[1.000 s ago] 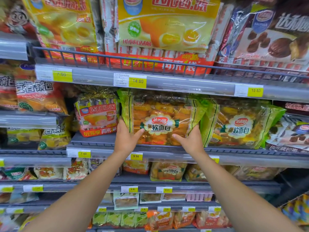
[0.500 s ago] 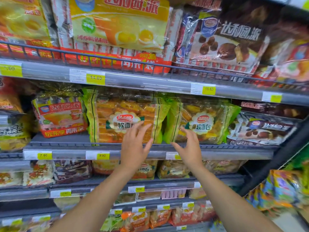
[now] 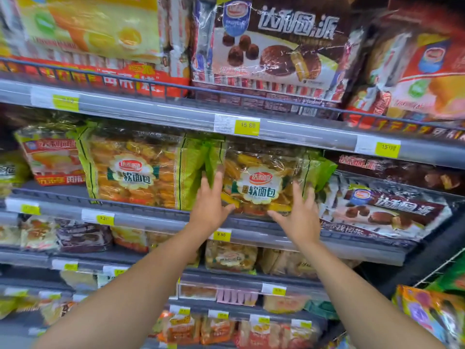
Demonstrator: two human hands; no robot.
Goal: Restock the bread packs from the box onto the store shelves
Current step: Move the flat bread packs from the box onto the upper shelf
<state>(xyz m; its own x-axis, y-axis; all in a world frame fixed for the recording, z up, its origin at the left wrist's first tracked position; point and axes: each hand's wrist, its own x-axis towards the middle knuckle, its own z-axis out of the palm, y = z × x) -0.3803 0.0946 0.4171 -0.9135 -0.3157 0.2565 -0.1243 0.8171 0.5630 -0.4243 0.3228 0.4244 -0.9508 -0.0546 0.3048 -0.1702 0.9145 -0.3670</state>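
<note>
Since we let go of the left soft-bread pack [image 3: 136, 172], which stands upright on the middle shelf [image 3: 156, 217], both hands have shifted to the right soft-bread pack [image 3: 261, 183] just beside it. Our left hand [image 3: 210, 210] and right hand [image 3: 300, 215] lie against its two sides, fingers straight and spread, gripping nothing. We judge this is straightening, not stocking; the box is out of view.

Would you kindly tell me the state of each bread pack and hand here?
Left bread pack: upright on shelf, untouched.
Right bread pack: upright, a hand at each side.
Left hand: open, fingers spread at its left edge.
Right hand: open, fingers spread at its right side.
</note>
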